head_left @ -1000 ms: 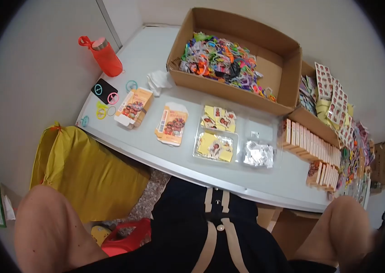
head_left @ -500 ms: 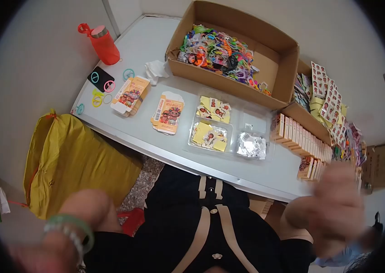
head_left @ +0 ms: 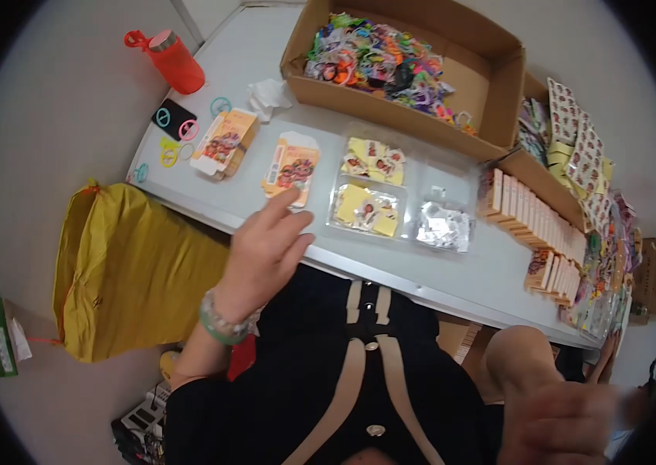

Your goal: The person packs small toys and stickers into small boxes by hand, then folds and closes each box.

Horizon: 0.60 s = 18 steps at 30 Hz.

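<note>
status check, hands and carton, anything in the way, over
Left hand open, at orange carton's near end. Right hand low, blurred, grip unclear. Carton on table, flaps spread. No obstruction seen between left hand and carton.

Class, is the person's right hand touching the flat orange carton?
No, the blurred right hand is at the picture's lower right, well apart from the flat orange carton.
</note>
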{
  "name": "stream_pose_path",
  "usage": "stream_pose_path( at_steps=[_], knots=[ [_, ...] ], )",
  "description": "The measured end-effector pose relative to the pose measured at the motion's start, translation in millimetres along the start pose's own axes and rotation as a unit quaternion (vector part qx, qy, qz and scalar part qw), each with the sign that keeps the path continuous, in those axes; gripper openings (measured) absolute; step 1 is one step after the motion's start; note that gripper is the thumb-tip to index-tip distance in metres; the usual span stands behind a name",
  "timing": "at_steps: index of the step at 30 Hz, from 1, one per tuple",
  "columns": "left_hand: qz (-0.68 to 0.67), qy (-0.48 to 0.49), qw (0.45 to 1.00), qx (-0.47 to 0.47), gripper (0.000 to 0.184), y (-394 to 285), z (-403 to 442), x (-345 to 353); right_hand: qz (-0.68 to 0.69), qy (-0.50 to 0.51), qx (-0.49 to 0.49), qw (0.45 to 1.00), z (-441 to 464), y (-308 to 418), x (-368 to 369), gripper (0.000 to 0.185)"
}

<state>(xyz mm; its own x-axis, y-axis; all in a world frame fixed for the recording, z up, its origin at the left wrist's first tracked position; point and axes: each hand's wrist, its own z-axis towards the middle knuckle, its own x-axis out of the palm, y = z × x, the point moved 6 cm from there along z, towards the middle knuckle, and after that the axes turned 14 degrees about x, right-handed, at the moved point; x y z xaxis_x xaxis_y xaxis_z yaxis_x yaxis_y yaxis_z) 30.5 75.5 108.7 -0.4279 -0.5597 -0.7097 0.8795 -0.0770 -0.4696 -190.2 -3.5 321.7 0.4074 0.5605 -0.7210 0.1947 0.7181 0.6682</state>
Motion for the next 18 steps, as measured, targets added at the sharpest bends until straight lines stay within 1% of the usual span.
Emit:
stream_pose_path(
  at_steps=[1, 2, 3, 4, 5, 6, 8, 9, 10, 11, 12, 13, 14, 15, 16, 17, 18],
  knots=[
    [0.004, 0.006, 1.0, -0.009, 0.023, 3.7, -6.7, 8.9, -0.022, -0.153, -0.04, 0.987, -16.9, -5.8, -3.4, 0.012],
    [0.013, 0.038, 0.999, -0.007, 0.022, 5.6, -11.5, 21.2, -0.013, -0.147, -0.039, 0.988, -8.8, -22.4, 6.4, 0.012],
    [0.022, 0.068, 0.997, -0.003, 0.021, 7.6, -16.0, 33.4, -0.054, -0.322, -0.251, 0.911, -14.2, -19.4, 2.0, 0.012],
    [0.026, 0.068, 0.997, -0.007, 0.021, 10.9, -21.2, 43.8, -0.091, -0.474, -0.442, 0.756, -36.2, -20.5, 5.2, 0.014],
    [-0.008, 0.081, 0.997, -0.005, 0.02, 13.4, -27.1, 56.7, -0.134, -0.487, -0.436, 0.745, -41.3, -22.6, 7.3, 0.023],
    [-0.043, 0.093, 0.995, -0.004, 0.019, 15.2, -32.5, 67.1, -0.128, -0.485, -0.439, 0.746, -47.9, -28.4, 9.6, 0.023],
    [-0.041, 0.081, 0.996, -0.022, 0.017, 29.4, -39.2, 73.0, -0.162, -0.579, -0.479, 0.639, -71.7, -46.9, 25.2, 0.03],
    [-0.028, 0.036, 0.998, -0.042, 0.016, 45.7, -41.5, 71.1, -0.188, -0.559, -0.482, 0.648, -69.9, -55.8, 32.5, 0.036],
    [-0.017, -0.009, 0.998, -0.062, 0.015, 60.8, -43.3, 67.9, -0.166, -0.54, -0.472, 0.677, -62.3, -73.7, 41.7, 0.026],
    [0.016, 0.003, 0.988, -0.152, 0.017, 81.3, -47.5, 67.4, -0.163, -0.44, -0.376, 0.799, -45.3, -78.7, 40.6, 0.021],
    [0.017, 0.0, 0.987, -0.157, 0.017, 92.1, -43.8, 68.8, -0.166, -0.351, -0.25, 0.887, -29.8, -90.3, 42.6, 0.017],
    [0.1, -0.033, 0.978, -0.178, 0.027, 104.8, -38.5, 62.9, -0.172, -0.147, -0.013, 0.974, -18.2, -111.1, 50.7, 0.017],
    [0.181, -0.064, 0.962, -0.196, 0.037, 113.4, -32.7, 56.3, -0.172, -0.16, 0.017, 0.972, -13.2, -143.6, 67.7, 0.021],
    [0.182, -0.065, 0.961, -0.196, 0.037, 118.3, -24.5, 58.6, -0.153, -0.195, 0.002, 0.969, 3.4, -158.3, 85.1, 0.024],
    [0.207, -0.042, 0.951, -0.224, 0.05, 124.1, -17.2, 63.4, -0.085, -0.174, 0.06, 0.979, 12.6, -180.8, 100.8, 0.026],
    [0.231, -0.019, 0.94, -0.252, 0.064, 129.1, -12.4, 67.1, -0.055, -0.146, 0.068, 0.985, 23.8, -195.0, 115.8, 0.026],
    [0.229, -0.018, 0.941, -0.25, 0.064, 131.4, -7.5, 68.7, -0.037, -0.112, 0.085, 0.989, 26.2, -209.4, 130.2, 0.026]
  ],
)
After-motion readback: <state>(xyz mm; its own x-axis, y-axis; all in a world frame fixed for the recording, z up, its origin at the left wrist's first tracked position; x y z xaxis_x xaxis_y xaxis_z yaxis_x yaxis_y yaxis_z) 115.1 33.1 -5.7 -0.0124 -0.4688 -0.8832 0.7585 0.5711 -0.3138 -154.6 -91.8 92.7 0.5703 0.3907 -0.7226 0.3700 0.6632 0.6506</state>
